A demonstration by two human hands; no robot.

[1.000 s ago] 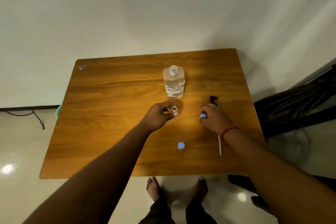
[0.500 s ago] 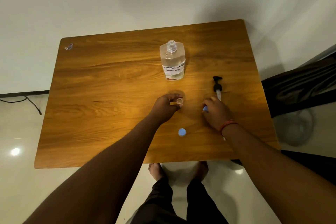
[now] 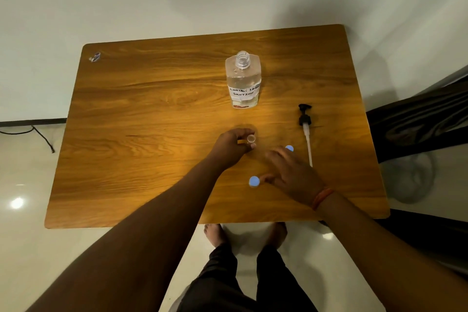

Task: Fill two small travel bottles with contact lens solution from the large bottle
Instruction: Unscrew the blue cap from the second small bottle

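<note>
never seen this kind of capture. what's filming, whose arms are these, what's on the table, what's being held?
There is no robot here. A person wears one wide-angle camera on the head, looking down at their own arms, legs and feet. The wooden table holds a large clear bottle with its cap off, labelled as contact lens solution. Its black pump lies to the right. The left hand grips a small open travel bottle standing on the table. The right hand is spread open and low over the table, holding nothing that I can see. One blue cap sits by its thumb, another blue cap at its fingertips.
</note>
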